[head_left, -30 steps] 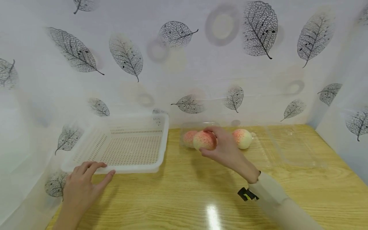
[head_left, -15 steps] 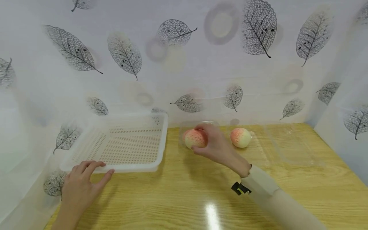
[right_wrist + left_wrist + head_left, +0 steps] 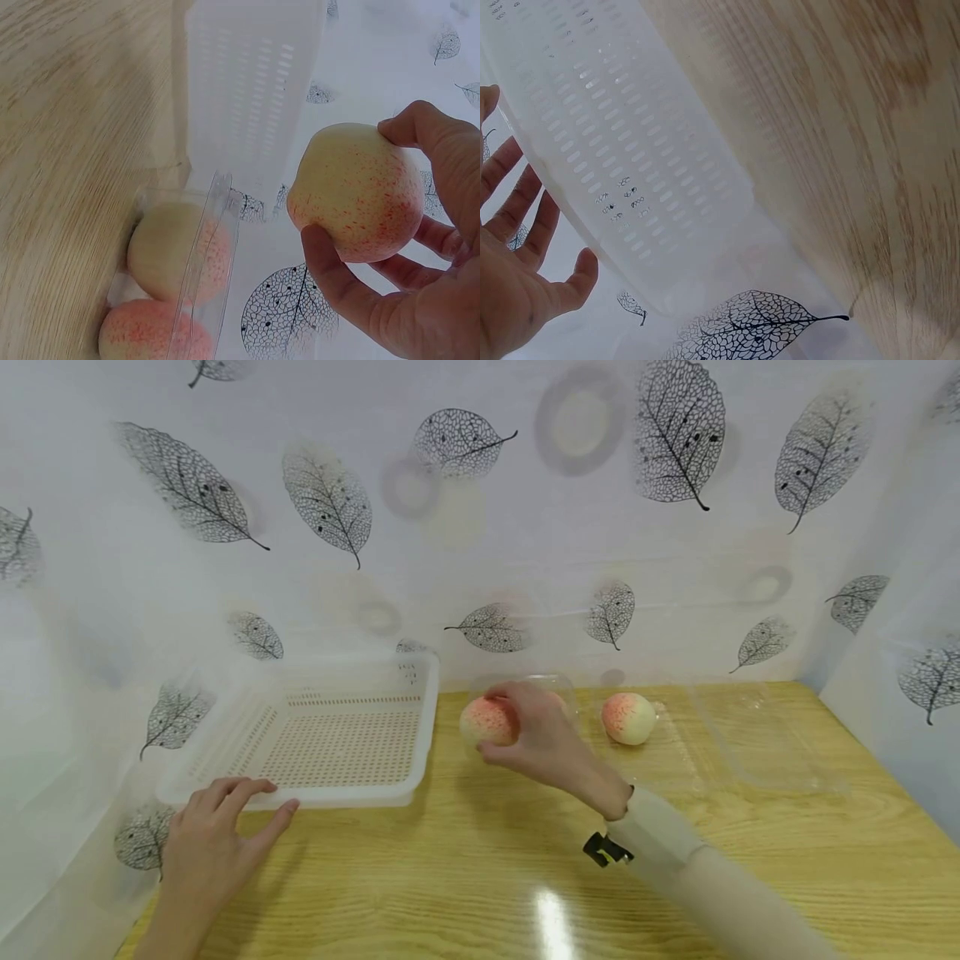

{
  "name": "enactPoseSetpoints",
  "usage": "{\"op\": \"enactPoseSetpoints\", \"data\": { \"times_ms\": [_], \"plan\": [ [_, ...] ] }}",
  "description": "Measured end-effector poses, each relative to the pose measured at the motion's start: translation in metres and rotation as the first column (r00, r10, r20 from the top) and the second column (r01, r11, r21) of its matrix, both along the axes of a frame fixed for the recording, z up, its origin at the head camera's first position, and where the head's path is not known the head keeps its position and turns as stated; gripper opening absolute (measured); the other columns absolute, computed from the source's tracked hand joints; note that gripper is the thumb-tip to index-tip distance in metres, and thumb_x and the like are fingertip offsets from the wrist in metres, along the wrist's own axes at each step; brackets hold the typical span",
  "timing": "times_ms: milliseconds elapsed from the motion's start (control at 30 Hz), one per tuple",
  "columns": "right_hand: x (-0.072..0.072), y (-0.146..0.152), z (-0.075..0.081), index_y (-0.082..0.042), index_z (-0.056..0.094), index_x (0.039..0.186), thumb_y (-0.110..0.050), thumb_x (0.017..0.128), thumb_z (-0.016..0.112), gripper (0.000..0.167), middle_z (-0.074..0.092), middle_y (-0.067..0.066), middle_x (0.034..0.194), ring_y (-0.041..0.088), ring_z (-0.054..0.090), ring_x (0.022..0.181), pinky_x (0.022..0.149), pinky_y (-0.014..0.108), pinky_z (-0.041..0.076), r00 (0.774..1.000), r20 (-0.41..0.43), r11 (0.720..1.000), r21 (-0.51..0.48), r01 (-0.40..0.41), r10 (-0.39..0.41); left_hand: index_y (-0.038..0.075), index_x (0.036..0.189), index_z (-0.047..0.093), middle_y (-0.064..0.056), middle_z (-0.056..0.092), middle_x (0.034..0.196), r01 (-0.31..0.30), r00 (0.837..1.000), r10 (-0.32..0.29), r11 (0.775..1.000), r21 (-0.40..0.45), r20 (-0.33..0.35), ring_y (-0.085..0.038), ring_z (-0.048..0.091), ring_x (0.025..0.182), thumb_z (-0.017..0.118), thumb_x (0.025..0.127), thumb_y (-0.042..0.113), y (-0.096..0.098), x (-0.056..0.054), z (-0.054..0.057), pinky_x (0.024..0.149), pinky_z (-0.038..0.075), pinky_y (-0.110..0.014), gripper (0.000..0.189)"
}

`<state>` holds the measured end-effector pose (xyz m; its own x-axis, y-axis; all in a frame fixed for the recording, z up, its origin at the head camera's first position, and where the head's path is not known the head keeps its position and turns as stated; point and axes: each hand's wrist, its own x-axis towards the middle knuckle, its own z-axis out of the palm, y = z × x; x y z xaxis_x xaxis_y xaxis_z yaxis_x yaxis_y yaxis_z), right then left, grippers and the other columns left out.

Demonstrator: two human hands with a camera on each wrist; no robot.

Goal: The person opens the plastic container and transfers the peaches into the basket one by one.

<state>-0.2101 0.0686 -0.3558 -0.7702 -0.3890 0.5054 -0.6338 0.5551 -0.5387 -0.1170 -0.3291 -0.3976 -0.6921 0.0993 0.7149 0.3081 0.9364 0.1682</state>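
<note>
My right hand (image 3: 536,731) pinches a cream-and-pink peach (image 3: 489,722) between thumb and fingers, raised off the table. In the right wrist view that held peach (image 3: 360,193) is up beside a clear plastic box (image 3: 217,255). Inside the box are a pale peach (image 3: 169,251) and a redder peach (image 3: 150,334); in the head view, hand and held peach mostly cover them. Another peach (image 3: 628,719) lies to the right, on or in clear plastic. At the front rim of a white perforated basket (image 3: 367,795), my left hand (image 3: 213,839) has relaxed, spread fingers, with no peach in it.
More clear plastic packaging (image 3: 765,735) lies on the right of the wood-grain table (image 3: 450,877). Behind and at both sides hangs a white sheet (image 3: 495,543) printed with dark leaves. A black clip-like piece (image 3: 606,849) hangs at the right wrist.
My right hand has moved left with the peach, towards the basket, uncovering part of a peach in the box behind it. The left hand stays at the basket rim.
</note>
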Motion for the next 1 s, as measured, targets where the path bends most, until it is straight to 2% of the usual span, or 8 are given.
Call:
{"op": "enactPoseSetpoints", "data": {
  "times_ms": [167,300,533,900,1000],
  "plan": [
    [-0.001,-0.009,-0.001,-0.005,0.063,0.126,-0.024,0.075,0.086,0.059,0.068,0.007,0.126,0.022,0.062,0.119,0.105,0.039,0.052,0.999,0.027,0.999,-0.024,-0.028,0.028,0.012,0.096,0.075,-0.013,0.07,0.097,0.0,1.0,0.0,1.0,-0.003,0.001,-0.044,0.065,0.087,0.086,0.076,0.041,0.0,-0.001,0.0,0.071,0.046,-0.065,0.037],
    [-0.002,-0.017,0.0,-0.003,0.063,0.126,-0.023,0.074,0.088,0.06,0.069,0.009,0.125,0.024,0.063,0.119,0.106,0.04,0.051,0.999,0.013,0.998,-0.028,-0.05,0.05,0.013,0.096,0.075,-0.013,0.07,0.097,-0.004,1.0,0.004,1.0,-0.007,0.001,-0.044,0.065,0.086,0.085,0.076,0.043,-0.001,-0.001,0.0,0.07,0.047,-0.066,0.038],
    [-0.001,-0.03,0.006,-0.005,0.063,0.125,-0.024,0.074,0.089,0.06,0.069,0.007,0.122,0.019,0.064,0.111,0.098,0.036,0.056,0.998,-0.012,0.997,-0.024,-0.068,0.068,0.012,0.096,0.075,-0.014,0.07,0.097,-0.007,1.0,0.007,1.0,-0.003,0.012,-0.044,0.064,0.088,0.086,0.076,0.042,-0.001,0.0,0.0,0.07,0.046,-0.066,0.038],
    [0.002,-0.048,0.009,-0.009,0.063,0.126,-0.026,0.074,0.088,0.06,0.067,0.004,0.121,0.016,0.062,0.106,0.09,0.032,0.054,0.997,0.022,0.997,-0.019,-0.069,0.069,0.012,0.096,0.075,-0.013,0.069,0.097,-0.001,1.0,0.001,1.0,-0.003,0.002,-0.043,0.064,0.087,0.084,0.079,0.046,-0.002,-0.001,-0.002,0.071,0.046,-0.066,0.039],
    [0.002,-0.052,0.01,-0.008,0.062,0.128,-0.026,0.075,0.087,0.061,0.067,0.005,0.124,0.017,0.062,0.11,0.092,0.033,0.055,0.996,0.033,0.996,-0.016,-0.084,0.085,0.012,0.096,0.075,-0.013,0.069,0.097,-0.004,1.0,0.004,1.0,-0.005,-0.001,-0.043,0.064,0.086,0.081,0.081,0.049,-0.001,-0.001,-0.002,0.071,0.046,-0.065,0.041]
  ]
}}
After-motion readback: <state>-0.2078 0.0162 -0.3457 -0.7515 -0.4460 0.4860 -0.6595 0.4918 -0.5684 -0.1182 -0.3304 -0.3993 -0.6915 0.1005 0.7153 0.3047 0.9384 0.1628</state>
